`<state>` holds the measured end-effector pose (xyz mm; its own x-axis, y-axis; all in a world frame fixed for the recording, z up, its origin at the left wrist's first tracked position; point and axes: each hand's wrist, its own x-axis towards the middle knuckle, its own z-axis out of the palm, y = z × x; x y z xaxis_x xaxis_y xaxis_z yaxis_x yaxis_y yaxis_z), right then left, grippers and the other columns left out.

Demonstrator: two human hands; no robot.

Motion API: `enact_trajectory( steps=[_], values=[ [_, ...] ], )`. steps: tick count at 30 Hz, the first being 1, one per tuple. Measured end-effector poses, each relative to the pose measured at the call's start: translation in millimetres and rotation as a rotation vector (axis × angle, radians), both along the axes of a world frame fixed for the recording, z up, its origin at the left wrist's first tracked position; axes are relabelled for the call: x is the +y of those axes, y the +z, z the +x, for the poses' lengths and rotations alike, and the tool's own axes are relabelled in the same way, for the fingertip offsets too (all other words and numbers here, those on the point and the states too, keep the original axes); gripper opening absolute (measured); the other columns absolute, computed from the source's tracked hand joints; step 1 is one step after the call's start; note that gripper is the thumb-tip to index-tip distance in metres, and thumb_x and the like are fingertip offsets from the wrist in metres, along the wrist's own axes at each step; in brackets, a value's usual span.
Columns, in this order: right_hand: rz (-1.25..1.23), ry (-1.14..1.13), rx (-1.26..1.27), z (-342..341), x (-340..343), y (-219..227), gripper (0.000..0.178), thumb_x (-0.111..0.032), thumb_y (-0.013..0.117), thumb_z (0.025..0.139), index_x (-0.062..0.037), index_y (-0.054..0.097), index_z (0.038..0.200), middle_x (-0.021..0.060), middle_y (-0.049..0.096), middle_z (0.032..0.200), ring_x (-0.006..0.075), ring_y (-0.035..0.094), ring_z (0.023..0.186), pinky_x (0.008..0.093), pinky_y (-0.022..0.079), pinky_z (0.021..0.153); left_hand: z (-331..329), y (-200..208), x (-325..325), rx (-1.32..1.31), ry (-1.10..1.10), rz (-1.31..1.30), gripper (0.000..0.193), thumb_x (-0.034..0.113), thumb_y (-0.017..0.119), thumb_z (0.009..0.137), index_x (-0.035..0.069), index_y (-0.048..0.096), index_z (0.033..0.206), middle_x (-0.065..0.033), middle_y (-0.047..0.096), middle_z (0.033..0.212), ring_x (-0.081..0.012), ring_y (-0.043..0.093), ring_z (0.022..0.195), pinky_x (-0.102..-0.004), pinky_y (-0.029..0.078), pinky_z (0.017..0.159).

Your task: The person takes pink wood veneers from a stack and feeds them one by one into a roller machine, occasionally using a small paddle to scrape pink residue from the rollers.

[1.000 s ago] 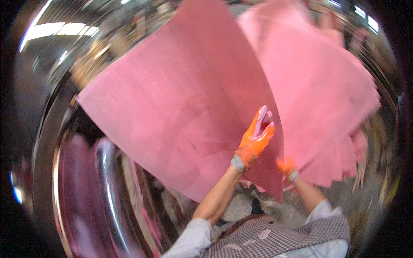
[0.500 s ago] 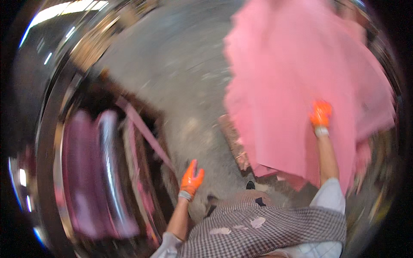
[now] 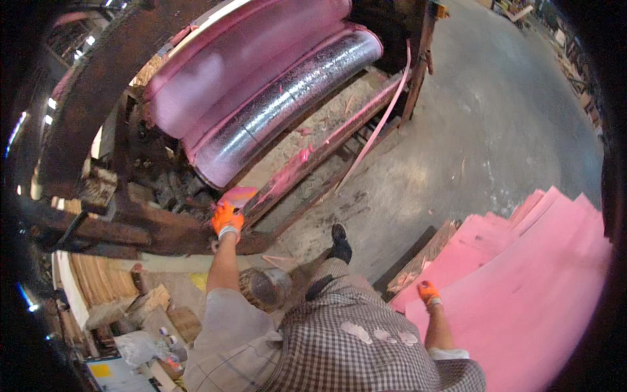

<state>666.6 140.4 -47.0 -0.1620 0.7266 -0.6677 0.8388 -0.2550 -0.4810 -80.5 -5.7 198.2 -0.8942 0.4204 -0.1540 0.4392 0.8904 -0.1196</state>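
My left hand [image 3: 227,219], in an orange glove, is closed around a small flat pink-and-orange piece [image 3: 239,196] near the close end of the roller machine. What kind of thing that piece is, I cannot make out. Lower right, my gloved right hand [image 3: 429,294] has its fingers curled at the left edge of a large pink sheet [image 3: 516,300], the top one of a fanned pile. A shiny metal roller [image 3: 287,104] smeared with pink lies beside a wider pink-coated roller [image 3: 248,72] in the machine.
The machine's rusty frame [image 3: 176,228] runs along my left. A pink strip [image 3: 382,121] hangs from its far end to the concrete floor [image 3: 496,117]. A dirty round container [image 3: 264,287] stands by my left leg, with stacked wooden boards [image 3: 98,284] farther left.
My view has swung left toward the rollers. My left hand has gone from open in the air to the machine's end; my right has moved from the pile's middle to a sheet's edge.
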Motion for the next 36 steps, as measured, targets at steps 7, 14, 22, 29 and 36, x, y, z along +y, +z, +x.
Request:
enact_trajectory(
  steps=[7, 14, 22, 29, 36],
  values=[
    [0.009, 0.096, 0.159, -137.7, 90.8, 57.5, 0.048, -0.037, 0.063, 0.095, -0.0019, 0.058, 0.127, 0.0205, 0.069, 0.114, 0.0318, 0.066, 0.106, 0.0384, 0.051, 0.093, -87.6, -143.5, -16.1, -0.148, 0.140, 0.354, 0.068, 0.042, 0.070, 0.083, 0.014, 0.046, 0.140, -0.0196, 0.058, 0.134, -0.0339, 0.062, 0.116, -0.0443, 0.051, 0.093],
    [0.090, 0.098, 0.129, -176.8, 163.1, 83.6, 0.038, -0.029, 0.058, 0.099, -0.0023, 0.057, 0.126, 0.0174, 0.068, 0.114, 0.0277, 0.065, 0.108, 0.0368, 0.051, 0.093, -117.1, -70.1, 12.6, -0.080, -0.018, -0.432, 0.075, 0.057, 0.053, 0.093, 0.013, 0.037, 0.151, -0.0181, 0.050, 0.147, -0.0340, 0.048, 0.136, -0.0420, 0.034, 0.114],
    [0.137, 0.486, -0.074, -185.9, 211.1, 70.5, 0.050, -0.041, 0.057, 0.095, -0.0036, 0.058, 0.128, 0.0213, 0.068, 0.119, 0.0378, 0.065, 0.111, 0.0423, 0.051, 0.097, -160.9, -199.2, -27.5, -0.377, 0.341, -0.036, 0.060, 0.049, 0.046, 0.101, 0.008, 0.043, 0.146, -0.0162, 0.049, 0.140, -0.0283, 0.043, 0.129, -0.0419, 0.023, 0.112],
    [0.008, 0.285, -0.167, -269.0, 277.7, 142.1, 0.058, -0.048, 0.058, 0.089, -0.0105, 0.059, 0.134, 0.0184, 0.068, 0.123, 0.0370, 0.065, 0.114, 0.0440, 0.051, 0.097, -185.5, -150.9, 15.1, -0.871, 0.334, 0.072, 0.043, 0.036, 0.047, 0.102, 0.005, 0.051, 0.132, -0.0120, 0.054, 0.114, -0.0228, 0.047, 0.099, -0.0364, 0.035, 0.089],
    [0.011, 0.478, -0.029, -317.9, 382.4, 139.6, 0.056, -0.051, 0.053, 0.091, -0.0095, 0.062, 0.128, 0.0190, 0.067, 0.124, 0.0412, 0.062, 0.116, 0.0449, 0.049, 0.099, -101.7, -143.4, 124.3, -1.356, 0.319, 0.939, 0.028, 0.023, 0.048, 0.104, 0.001, 0.058, 0.118, -0.0078, 0.058, 0.088, -0.0173, 0.050, 0.070, -0.0310, 0.046, 0.066]
  ],
)
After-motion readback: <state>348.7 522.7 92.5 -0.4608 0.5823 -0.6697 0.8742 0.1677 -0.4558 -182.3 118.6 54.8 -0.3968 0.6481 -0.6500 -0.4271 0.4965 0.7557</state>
